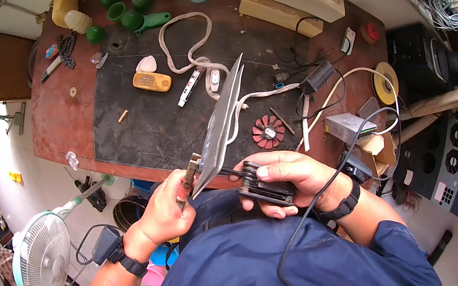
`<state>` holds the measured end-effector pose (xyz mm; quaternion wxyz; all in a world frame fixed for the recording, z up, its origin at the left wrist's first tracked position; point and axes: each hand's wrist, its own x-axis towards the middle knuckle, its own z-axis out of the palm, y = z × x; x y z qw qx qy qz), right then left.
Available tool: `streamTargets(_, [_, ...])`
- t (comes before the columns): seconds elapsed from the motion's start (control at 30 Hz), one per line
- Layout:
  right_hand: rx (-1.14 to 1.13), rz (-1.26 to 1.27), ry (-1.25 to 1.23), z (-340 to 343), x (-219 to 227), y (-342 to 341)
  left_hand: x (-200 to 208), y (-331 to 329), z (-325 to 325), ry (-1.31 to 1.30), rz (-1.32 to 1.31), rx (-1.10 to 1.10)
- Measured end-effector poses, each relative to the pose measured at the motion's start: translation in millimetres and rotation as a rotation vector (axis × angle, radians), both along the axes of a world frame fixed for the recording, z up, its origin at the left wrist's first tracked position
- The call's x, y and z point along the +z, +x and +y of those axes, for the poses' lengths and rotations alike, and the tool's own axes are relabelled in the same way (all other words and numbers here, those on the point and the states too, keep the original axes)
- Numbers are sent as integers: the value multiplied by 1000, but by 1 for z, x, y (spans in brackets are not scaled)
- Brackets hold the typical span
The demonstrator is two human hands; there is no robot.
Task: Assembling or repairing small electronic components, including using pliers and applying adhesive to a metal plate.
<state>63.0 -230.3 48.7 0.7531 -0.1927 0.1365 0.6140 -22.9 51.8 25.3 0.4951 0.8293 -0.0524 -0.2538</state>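
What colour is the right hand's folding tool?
The folding tool is black, clearest in the head view.

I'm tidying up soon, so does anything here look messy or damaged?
Yes: the pale cable lies twisted in a loose loop across the dark mat instead of neatly coiled. The brown strip at the left hand looks rough and worn.

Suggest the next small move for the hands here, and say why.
Probably tilt the flat grey panel slightly to check where the tool's tip sits. The right hand holds a black folding tool with a slim dark shaft pointing toward the panel, while the left hand grips a worn brown piece by its lower end; whether the tip touches anything is hidden.
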Motion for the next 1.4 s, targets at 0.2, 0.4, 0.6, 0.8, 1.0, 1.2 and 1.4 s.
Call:
streamTargets(0.2, [10,-114,-75,7,5,2,-4,-2,-2,-65,58,76])
streamTargets(0.4, [54,-168,-175,8,9,6,-2,-2,-2,-97,77,76])
streamTargets(0.6, [107,-305,-277,8,15,8,-8,-8,0,-146,194,121])
streamTargets(0.8, [218,-628,-422,5,13,10,-10,-8,2,-178,234,109])
streamTargets(1.0, [148,-1354,-548,7,-2,7,-11,-4,-1,-114,135,98])
streamTargets(1.2, [266,-1941,-853,14,2,15,-26,2,-2,-20,-31,-5])
streamTargets(1.4, [179,-2015,-918,17,0,20,-19,13,-14,-92,-127,117])
